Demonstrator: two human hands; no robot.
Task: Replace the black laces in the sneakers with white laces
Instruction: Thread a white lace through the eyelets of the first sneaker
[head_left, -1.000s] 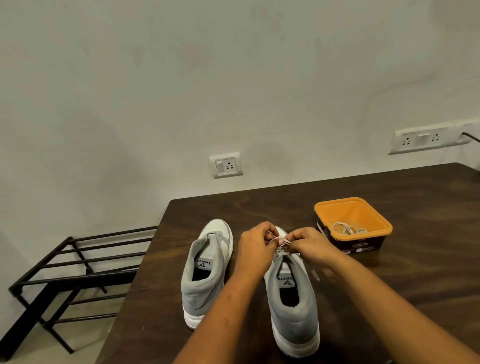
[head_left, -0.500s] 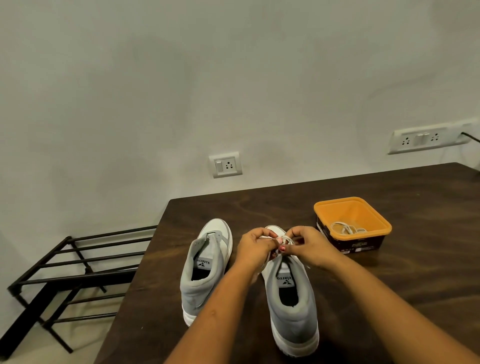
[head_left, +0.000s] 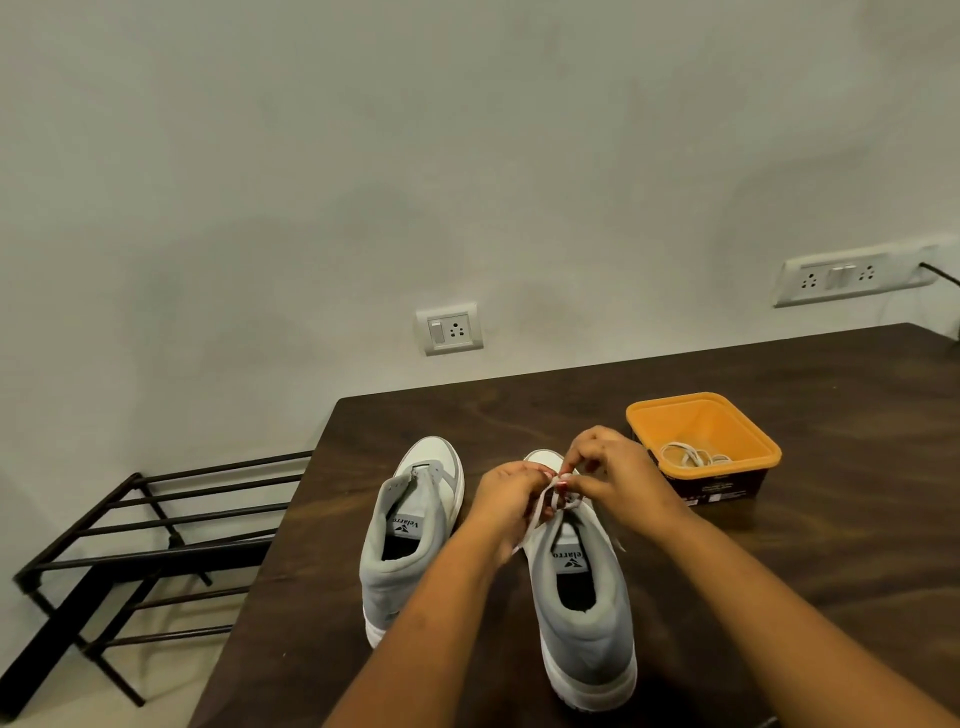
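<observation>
A white lace (head_left: 544, 500) is pinched by the left hand (head_left: 506, 493) and the right hand (head_left: 608, 467), close together over a grey-and-white sneaker (head_left: 576, 608) on the dark bench (head_left: 831, 571). The fingers hide its eyelets. It lies lengthwise, toe toward the wall. A second sneaker (head_left: 410, 530) stands just beside it, on the left. An orange tub (head_left: 644, 415) to the right holds a coiled lace (head_left: 691, 456).

Single head-worn wide-angle view, close above table (head_left: 519, 410), facing forward-down toward wall (head_left: 467, 156).
</observation>
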